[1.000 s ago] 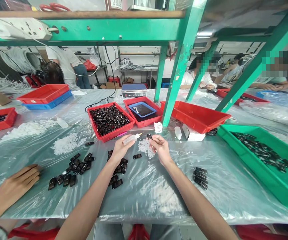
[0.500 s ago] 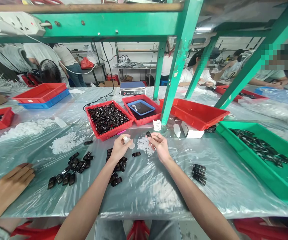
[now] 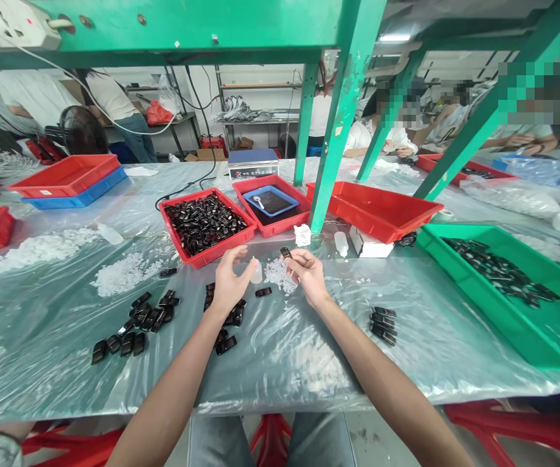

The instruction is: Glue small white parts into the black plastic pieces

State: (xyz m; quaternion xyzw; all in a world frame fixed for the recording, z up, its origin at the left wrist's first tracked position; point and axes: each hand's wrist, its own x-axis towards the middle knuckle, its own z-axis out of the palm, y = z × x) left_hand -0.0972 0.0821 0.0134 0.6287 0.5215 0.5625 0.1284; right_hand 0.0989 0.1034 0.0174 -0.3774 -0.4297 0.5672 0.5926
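Observation:
My right hand [image 3: 310, 275] pinches a small glossy black plastic piece [image 3: 285, 252], shaped like a key fob shell, above a pile of tiny white bits [image 3: 280, 275]. My left hand [image 3: 231, 280] has its thumb and fingers apart. Just beside the thumb, a small translucent squeeze bottle [image 3: 257, 272] stands upright on the table. A single black piece [image 3: 263, 292] lies between my hands. Under and beside my left forearm is a cluster of black pieces [image 3: 226, 345], partly hidden. A short row of the same pieces [image 3: 383, 325] lies to the right.
A red tray [image 3: 202, 259] heaped with black pieces stands ahead, by a red tray [image 3: 280, 228] holding a blue one. Another red tray [image 3: 381, 224] sits tilted on a white box [image 3: 370, 246]. A green post [image 3: 331, 162] rises in front. At right is a green bin [image 3: 494, 324].
My left hand has let go of the squeeze bottle, which went from tilted in the fingers to upright on the table. Another person's hand at the left has left the view. The view has shifted slightly.

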